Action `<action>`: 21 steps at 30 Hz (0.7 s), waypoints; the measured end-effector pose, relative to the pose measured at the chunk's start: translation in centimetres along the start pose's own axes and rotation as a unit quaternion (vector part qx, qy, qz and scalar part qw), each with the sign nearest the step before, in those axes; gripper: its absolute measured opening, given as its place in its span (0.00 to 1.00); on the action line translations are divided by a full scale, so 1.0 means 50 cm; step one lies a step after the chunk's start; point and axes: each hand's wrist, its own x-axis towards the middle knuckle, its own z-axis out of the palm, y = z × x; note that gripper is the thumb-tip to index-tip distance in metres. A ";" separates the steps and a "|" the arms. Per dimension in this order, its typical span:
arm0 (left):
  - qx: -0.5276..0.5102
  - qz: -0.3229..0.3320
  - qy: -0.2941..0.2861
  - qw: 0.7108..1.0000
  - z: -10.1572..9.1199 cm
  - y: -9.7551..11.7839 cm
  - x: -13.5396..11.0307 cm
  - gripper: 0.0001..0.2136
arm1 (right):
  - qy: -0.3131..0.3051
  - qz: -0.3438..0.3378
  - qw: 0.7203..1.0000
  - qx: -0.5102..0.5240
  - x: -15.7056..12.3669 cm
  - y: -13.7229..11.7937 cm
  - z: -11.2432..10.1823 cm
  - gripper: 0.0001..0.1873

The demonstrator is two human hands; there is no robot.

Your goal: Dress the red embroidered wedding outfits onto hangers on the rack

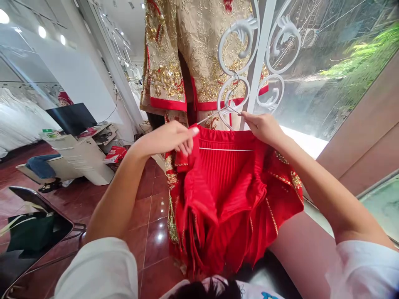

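A red pleated skirt [224, 174] with gold-trimmed panels hangs in front of me, its waist opening facing up toward me. A thin wire clothes hanger [227, 109] runs across the top of it, its hook looped over white scroll ironwork [237, 83]. At the left corner of the waistband, my left hand [174, 139] is closed on the red cloth, thumb stretched along the top. My right hand [263, 126] pinches the sloping right arm of the hanger, just above the skirt's right corner. Part of the right fingers' grip is hidden behind the hand.
Behind hangs a beige-and-gold embroidered garment [202, 54] with red hems. A window [327, 70] is on the right. To the left stand a desk [84, 158] with a monitor [71, 118], a person's leg [42, 166] beside it, and a chair [37, 232] holding a dark green bag [29, 234].
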 end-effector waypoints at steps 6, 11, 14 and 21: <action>0.113 0.085 0.147 0.979 0.065 -0.105 0.062 0.23 | -0.016 0.015 0.992 0.120 -0.002 0.015 -0.015 0.24; 0.072 0.112 0.146 0.980 0.092 -0.127 0.093 0.23 | -0.094 0.061 0.975 0.193 -0.037 0.053 -0.065 0.23; -0.012 0.136 0.176 0.975 0.094 -0.128 0.116 0.21 | -0.114 0.075 0.973 0.185 -0.058 0.067 -0.070 0.27; -0.090 0.137 0.260 0.952 0.098 -0.102 0.166 0.19 | -0.023 0.109 0.988 0.103 -0.058 0.071 -0.034 0.24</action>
